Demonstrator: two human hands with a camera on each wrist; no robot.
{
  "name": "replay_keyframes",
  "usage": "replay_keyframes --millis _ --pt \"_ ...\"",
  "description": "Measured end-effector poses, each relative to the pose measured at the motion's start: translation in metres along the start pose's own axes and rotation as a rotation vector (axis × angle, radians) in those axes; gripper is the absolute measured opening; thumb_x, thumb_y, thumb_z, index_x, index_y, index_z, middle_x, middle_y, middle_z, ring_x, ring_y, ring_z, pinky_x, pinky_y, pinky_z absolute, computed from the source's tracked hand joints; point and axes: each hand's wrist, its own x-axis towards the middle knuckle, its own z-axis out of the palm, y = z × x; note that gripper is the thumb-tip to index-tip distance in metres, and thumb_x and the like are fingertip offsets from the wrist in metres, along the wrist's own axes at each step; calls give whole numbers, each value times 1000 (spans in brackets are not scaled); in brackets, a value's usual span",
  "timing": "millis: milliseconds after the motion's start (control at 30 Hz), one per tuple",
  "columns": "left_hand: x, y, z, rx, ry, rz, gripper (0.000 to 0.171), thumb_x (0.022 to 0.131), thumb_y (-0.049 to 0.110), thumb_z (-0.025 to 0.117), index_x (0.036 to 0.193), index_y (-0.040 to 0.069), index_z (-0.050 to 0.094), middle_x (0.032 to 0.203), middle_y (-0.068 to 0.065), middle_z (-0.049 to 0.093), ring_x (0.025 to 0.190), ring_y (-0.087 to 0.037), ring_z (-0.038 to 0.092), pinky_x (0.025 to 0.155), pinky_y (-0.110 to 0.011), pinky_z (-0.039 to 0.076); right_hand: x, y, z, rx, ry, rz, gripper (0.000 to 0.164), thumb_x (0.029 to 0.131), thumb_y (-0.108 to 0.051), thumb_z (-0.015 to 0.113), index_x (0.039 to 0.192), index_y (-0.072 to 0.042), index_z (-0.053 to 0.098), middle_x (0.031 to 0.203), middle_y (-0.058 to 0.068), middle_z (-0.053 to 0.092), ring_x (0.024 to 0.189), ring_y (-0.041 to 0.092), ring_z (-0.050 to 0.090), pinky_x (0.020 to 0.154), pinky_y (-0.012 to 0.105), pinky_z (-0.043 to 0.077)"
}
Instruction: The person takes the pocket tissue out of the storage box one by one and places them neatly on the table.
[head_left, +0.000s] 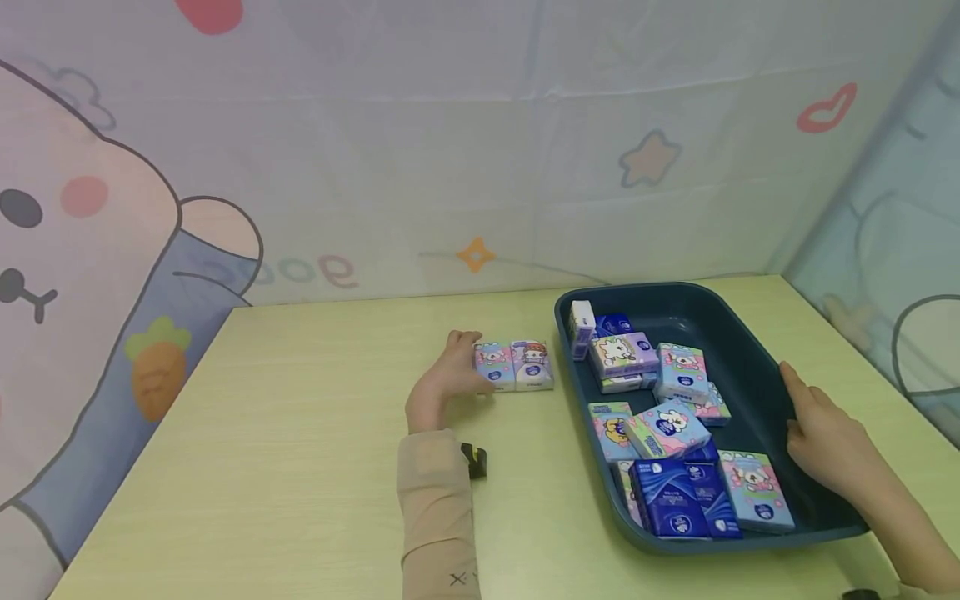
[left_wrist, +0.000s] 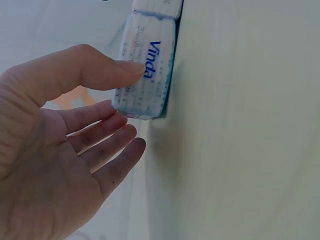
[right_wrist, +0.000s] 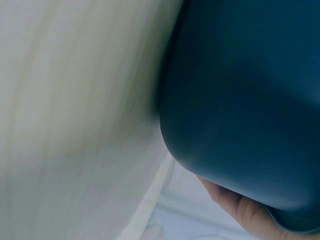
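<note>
Status: handling of the small packs looks unfinished, in my judgement. Two packs are out on the table (head_left: 315, 400), the left pack (head_left: 493, 354) and the right pack (head_left: 533, 367), set side by side just beside the tray (head_left: 750, 408). The bulk sit in the tray in a loose heap along its left and near parts: cartoon-print packs (head_left: 681, 372) and dark blue packs (head_left: 670, 497), some overlapping, one upright; exact count not possible. Left hand (head_left: 453, 371): at the left pack, thumb across its near side, index fingertip behind its corner, other fingers spread and free; cannot tell whether it pinches the pack or only straddles it. Right hand (head_left: 832, 437): grasping the tray's right rim, thumb to the inside, fingers partly hidden; no pack held. Tray rests on the table.
</note>
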Motion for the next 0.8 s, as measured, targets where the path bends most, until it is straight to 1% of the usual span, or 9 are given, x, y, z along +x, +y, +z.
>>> replay_keyframes --millis 133,200,367,567,700,800 --pt "-3 3 -5 2 7 -1 93 71 4 76 149 2 27 150 -16 26 133 -31 40 115 -44 33 0 0 0 -5 5 -5 72 79 8 50 142 20 18 106 44 48 75 44 55 54 51 46" --pt "-5 5 -6 -3 12 -4 92 71 4 75 149 3 27 151 -14 26 132 -30 41 112 -44 37 1 0 0 -7 6 -4 72 79 8 51 142 20 18 107 44 48 77 46 55 54 52 46" --pt "-6 11 -8 -10 26 -4 92 73 3 74 150 4 24 152 -13 25 131 -28 42 109 -42 41 1 0 -1 -6 -2 5 72 79 8 50 142 20 17 107 44 47 75 43 55 53 50 46" --pt "-7 19 -9 -2 47 29 91 75 6 74 151 3 23 154 -15 25 138 -31 37 114 -44 35 1 0 0 -6 -3 9 71 80 8 50 142 20 18 105 44 48 71 40 53 52 48 45" --pt "-5 25 -7 21 75 63 88 80 15 74 151 3 24 156 -15 25 143 -31 30 118 -44 28 0 -1 0 -3 -7 14 71 80 8 50 142 19 18 106 44 48 73 43 54 53 51 46" --pt "0 30 -4 40 92 100 86 83 23 73 151 5 24 157 -13 25 145 -30 27 119 -44 27 0 -2 -1 -3 -1 10 70 80 7 50 142 20 19 106 44 48 76 45 55 54 52 46"
